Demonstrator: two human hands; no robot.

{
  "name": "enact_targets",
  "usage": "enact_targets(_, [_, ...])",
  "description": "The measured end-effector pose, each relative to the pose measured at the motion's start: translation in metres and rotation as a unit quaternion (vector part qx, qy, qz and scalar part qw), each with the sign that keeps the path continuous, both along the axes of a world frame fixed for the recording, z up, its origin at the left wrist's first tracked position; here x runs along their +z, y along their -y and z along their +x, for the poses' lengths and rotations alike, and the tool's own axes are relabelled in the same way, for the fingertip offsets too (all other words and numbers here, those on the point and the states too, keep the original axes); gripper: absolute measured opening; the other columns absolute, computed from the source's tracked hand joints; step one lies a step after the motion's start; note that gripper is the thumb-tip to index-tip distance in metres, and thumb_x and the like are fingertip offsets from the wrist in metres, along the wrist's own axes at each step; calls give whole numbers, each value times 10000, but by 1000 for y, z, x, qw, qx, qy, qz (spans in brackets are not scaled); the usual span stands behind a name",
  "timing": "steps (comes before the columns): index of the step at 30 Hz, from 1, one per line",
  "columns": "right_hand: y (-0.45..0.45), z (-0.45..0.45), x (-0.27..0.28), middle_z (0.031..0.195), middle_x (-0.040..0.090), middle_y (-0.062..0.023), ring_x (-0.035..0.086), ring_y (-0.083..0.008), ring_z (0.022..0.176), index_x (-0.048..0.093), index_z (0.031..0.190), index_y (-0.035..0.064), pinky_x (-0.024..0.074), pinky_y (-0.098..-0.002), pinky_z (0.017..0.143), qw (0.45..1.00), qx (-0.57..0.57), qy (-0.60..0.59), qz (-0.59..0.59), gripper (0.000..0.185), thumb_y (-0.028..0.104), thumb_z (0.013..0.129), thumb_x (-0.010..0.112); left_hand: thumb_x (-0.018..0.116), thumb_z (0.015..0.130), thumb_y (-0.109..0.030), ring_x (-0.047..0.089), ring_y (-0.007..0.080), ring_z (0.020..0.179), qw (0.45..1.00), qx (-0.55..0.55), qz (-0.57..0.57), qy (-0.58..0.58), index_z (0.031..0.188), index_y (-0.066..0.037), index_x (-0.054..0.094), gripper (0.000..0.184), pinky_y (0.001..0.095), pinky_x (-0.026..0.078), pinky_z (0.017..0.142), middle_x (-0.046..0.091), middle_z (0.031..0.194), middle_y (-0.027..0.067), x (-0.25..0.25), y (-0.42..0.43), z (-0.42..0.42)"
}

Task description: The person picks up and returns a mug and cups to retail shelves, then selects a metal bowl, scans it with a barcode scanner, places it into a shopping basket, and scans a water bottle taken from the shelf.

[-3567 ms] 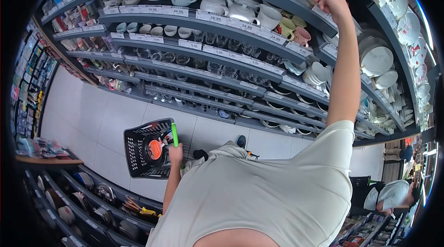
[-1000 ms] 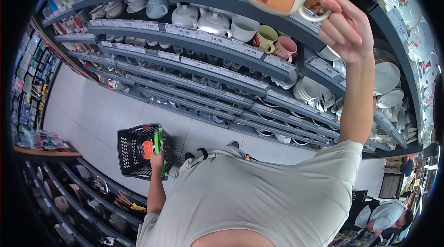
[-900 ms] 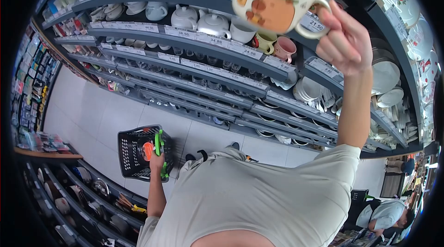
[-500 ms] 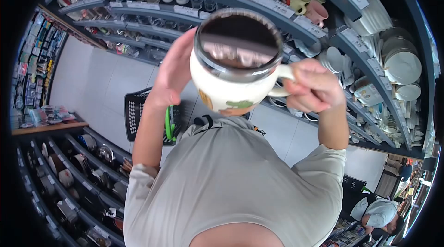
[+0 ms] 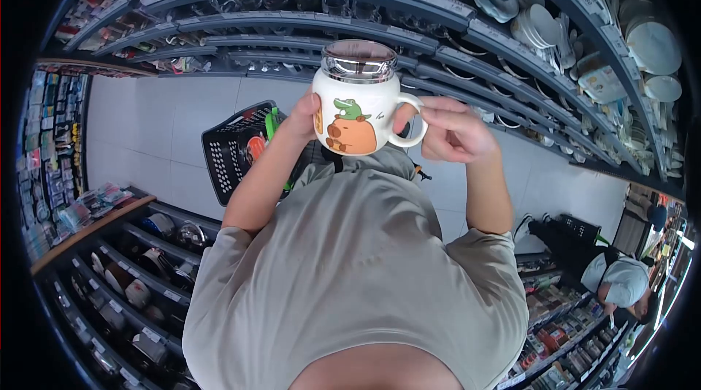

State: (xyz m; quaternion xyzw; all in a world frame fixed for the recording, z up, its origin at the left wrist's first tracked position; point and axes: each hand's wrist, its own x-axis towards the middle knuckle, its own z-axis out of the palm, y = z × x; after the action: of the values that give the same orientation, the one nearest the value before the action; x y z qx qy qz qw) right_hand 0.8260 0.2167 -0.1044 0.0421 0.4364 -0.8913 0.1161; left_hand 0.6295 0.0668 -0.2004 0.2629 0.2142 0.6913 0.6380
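Observation:
A white lidded mug [image 5: 355,116] is held upright in front of my body. Its side shows a printed brown capybara with a green crocodile on its head. The shiny silver lid [image 5: 359,63] has a dark reflective top. My left hand [image 5: 303,118] grips the mug's left side, thumb at the edge and most fingers hidden behind it. On the other side, my right hand [image 5: 458,131] holds the mug by its handle, a finger through the loop.
Shelves of glasses and dishes [image 5: 540,25] curve across the far side. A black basket [image 5: 226,160] with green handles sits on the floor at left. Kitchenware shelves [image 5: 131,280] stand near left. Another person [image 5: 617,277] is at far right.
The mug has moved away from the camera and turned, so its printed side shows instead of the lid's top. My left hand has closed against its side.

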Motion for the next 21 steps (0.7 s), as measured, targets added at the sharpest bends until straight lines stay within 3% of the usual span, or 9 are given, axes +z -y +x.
enact_targets(4, [3,13,2,379,356,68,260,-18,290,553,1067,-12,188,-188,348,964,-92,52,244,325,255,999,381,740,699,-533,590,221,1092,999,5,-41,-35,1351,39,346,953,352,501,917,536,1264,165,-2,0,8])
enact_targets(5, [0,15,5,461,415,69,326,-6,359,579,1053,32,216,-179,380,957,-106,82,257,254,240,981,453,728,721,-509,573,219,1122,997,23,-55,-56,1350,28,341,913,343,489,934,533,1264,157,-3,-2,8])
enact_targets(8, [-4,15,-28,520,428,87,363,7,457,589,1046,48,262,-171,444,915,-259,109,290,202,223,967,528,703,769,-452,553,218,1153,988,93,-98,-79,1345,15,344,824,337,472,959,521,1277,157,15,-18,17])
enact_targets(9, [-9,15,-36,724,517,57,423,-4,622,559,1141,62,322,-171,533,903,-278,94,313,236,201,950,562,624,860,-384,547,220,1163,985,107,-117,-60,1329,2,362,661,345,465,970,521,1275,152,16,-23,20])
enact_targets(12, [-13,-2,-60,958,548,-4,486,-49,793,475,1276,98,403,-203,629,868,-382,35,316,361,231,951,556,539,934,-323,551,221,1158,976,149,-157,-34,1317,-3,374,526,355,461,978,524,1270,146,17,-42,25])
enact_targets(13, [-20,-6,-64,1201,508,-56,514,-125,1023,371,1365,127,462,-283,791,906,-346,29,243,469,237,947,551,446,983,-342,551,202,1155,967,175,-176,-51,1311,-17,390,465,356,459,975,530,1262,130,22,-49,30])
enact_targets(16, [-24,-24,-71,1300,491,-93,491,-181,1174,345,1376,128,439,-357,926,929,-369,-15,20,481,224,947,539,395,994,-406,545,178,1159,964,189,-181,-48,1308,-32,407,488,345,447,979,538,1256,111,33,-64,29])
enact_targets(17, [-28,-28,-76,1328,470,-89,432,-212,1254,334,1390,118,374,-407,1012,934,-355,-32,5,465,207,962,493,363,992,-464,541,165,1162,959,195,-194,-61,1303,-48,423,523,337,438,979,547,1249,90,38,-67,27])
enact_targets(21, [-31,-41,-93,1351,459,-60,437,-203,1255,366,1387,125,374,-418,1017,932,-356,-32,-52,467,230,955,509,352,982,-511,535,170,1172,947,216,-225,-76,1312,-67,454,562,347,424,987,548,1270,87,40,-73,23])
